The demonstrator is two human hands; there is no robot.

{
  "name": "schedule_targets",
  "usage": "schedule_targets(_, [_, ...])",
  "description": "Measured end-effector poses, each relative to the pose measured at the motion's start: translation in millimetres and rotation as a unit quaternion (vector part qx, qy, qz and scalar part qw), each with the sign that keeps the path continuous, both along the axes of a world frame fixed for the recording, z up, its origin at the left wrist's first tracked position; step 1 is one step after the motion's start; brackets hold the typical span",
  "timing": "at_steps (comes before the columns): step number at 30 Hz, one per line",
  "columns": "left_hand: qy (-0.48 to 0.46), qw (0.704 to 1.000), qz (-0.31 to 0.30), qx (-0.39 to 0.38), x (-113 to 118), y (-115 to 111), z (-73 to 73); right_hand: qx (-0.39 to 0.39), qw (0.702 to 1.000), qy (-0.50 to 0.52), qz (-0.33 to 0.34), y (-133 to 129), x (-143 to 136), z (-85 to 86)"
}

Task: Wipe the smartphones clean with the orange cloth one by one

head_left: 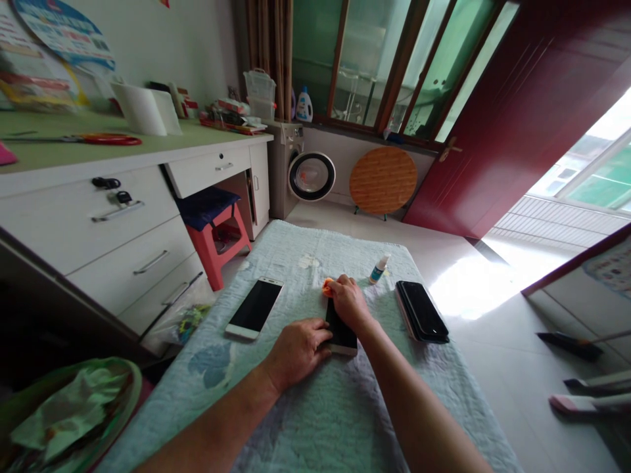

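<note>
A dark-screened smartphone (344, 336) lies on a pale blue quilted cover (315, 420) in front of me. My left hand (302, 351) grips its left edge, fingers near the side and thumb by the lower end. Bunched in the fingers of my right hand (349, 302) is a small orange cloth (327, 287), pressed at the phone's upper end. To the left lies a white-framed smartphone (256, 307), screen up. On the right, a black phone (422, 311) rests on top of another flat device. A small spray bottle (379, 269) stands beyond my right hand.
A white desk with drawers (123, 220) runs along the left, a red stool (217, 243) under it. A waste basket (131, 387) stands at lower left. Ahead are a washing machine (280, 187) with its door open and a round folded tabletop (383, 180). Brooms (572, 345) lie at right.
</note>
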State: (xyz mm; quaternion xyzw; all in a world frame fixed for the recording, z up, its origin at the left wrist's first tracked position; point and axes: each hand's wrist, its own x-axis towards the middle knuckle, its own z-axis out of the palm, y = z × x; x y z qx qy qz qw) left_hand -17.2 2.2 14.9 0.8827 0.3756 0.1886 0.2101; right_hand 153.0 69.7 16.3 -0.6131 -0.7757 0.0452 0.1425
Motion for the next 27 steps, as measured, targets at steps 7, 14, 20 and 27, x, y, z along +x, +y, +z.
schedule_targets(7, [-0.044, 0.999, 0.02, -0.009, 1.0, -0.8, -4.0, 0.004, 0.997, 0.061, 0.057, -28.6, 1.3, -3.8])
schedule_targets(14, [-0.121, 0.987, 0.064, 0.08, -3.7, 4.6, -16.9, -0.034, 0.984, 0.106, 0.138, -68.1, 3.2, 6.9])
schedule_targets(20, [-0.098, 0.993, 0.024, 0.062, -3.8, 7.4, -20.2, -0.11, 0.967, 0.124, 0.192, -81.1, 6.9, 22.5])
schedule_targets(27, [-0.081, 0.997, 0.019, 0.003, -3.8, 4.2, -17.8, -0.071, 0.973, 0.163, 0.145, -70.2, 17.1, 11.1])
